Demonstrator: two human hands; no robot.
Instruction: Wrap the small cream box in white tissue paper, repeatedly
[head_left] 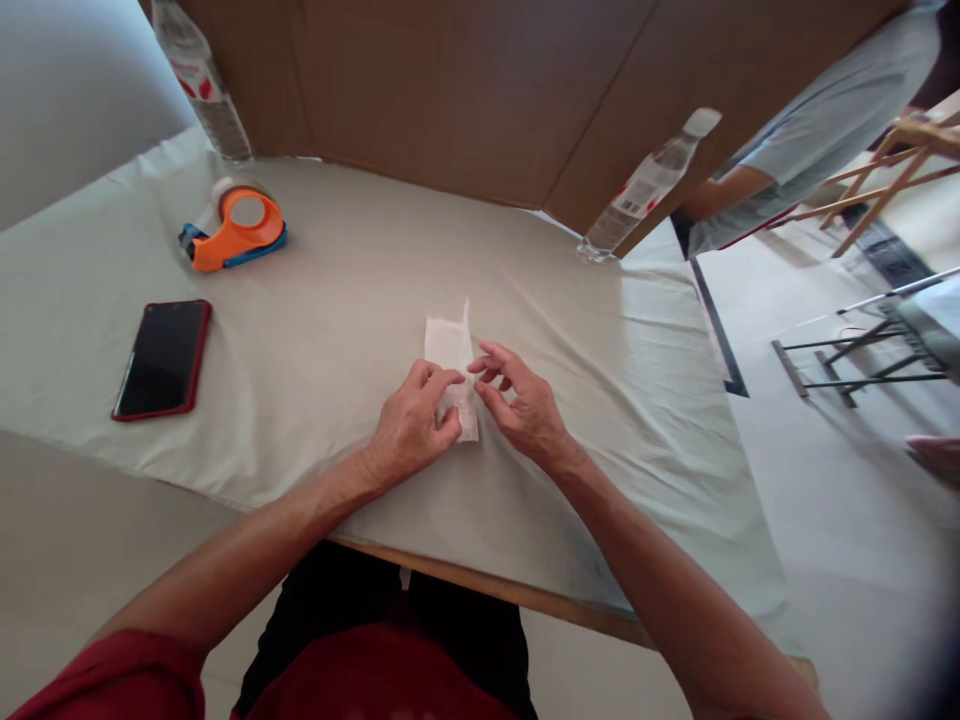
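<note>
A strip of white tissue (448,342) lies on the cloth in front of me, with a narrow flap standing up along its right edge. My left hand (415,415) rests over the tissue's lower left part, its fingers bent and the thumb apart from the index finger. At the right edge, my right hand (521,402) has its thumb and index fingertips close together on the tissue's margin, the other fingers loosely curled. Part of the tissue is hidden beneath the left fingers.
A phone (163,358) in a red case and an orange tape dispenser (244,228) lie to the left. Two water bottles (206,90) (641,192) stand against a cardboard panel (435,90). Behind it at right is another person's sleeve (817,130). The table's wooden edge (487,588) is near me.
</note>
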